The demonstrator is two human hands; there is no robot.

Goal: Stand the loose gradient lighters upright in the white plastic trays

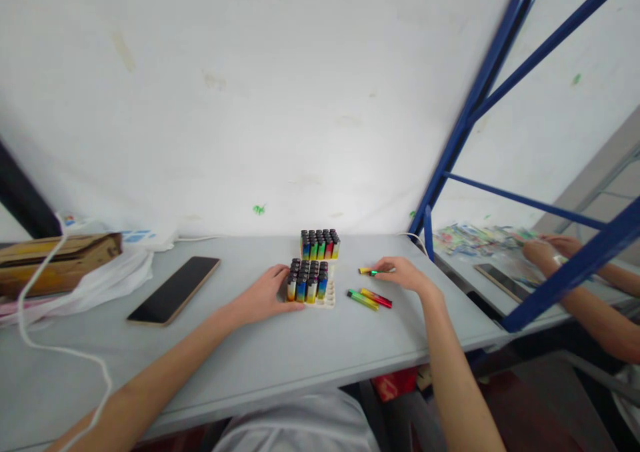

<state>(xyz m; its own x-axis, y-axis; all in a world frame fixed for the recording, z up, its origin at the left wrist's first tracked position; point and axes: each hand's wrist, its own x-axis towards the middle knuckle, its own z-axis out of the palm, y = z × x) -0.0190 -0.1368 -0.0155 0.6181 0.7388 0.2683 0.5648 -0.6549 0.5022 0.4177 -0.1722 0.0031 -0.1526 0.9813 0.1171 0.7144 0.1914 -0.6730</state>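
A white tray [331, 297] with holes holds upright lighters [307, 283] in rows, black tops up; holes along its right side show bare. My left hand [267, 295] is closed around the tray's left end, thumb at the front and fingers behind. Right of the tray, my right hand [404, 273] pinches a green lighter [374, 273] low over the table. Beside its fingertips is a yellow lighter [364, 270]. Nearer me lie a green-yellow lighter [363, 299] and a red-yellow lighter [377, 298]. Behind the tray stands a second block of upright lighters [320, 246].
A phone [174, 290] lies on the grey table [280, 352] at left, near a cardboard box [60, 262] and a white cable [65, 350]. Blue metal bars [467, 115] rise at right. Beyond them, another person's hands [545, 252] are over plastic packets [470, 239].
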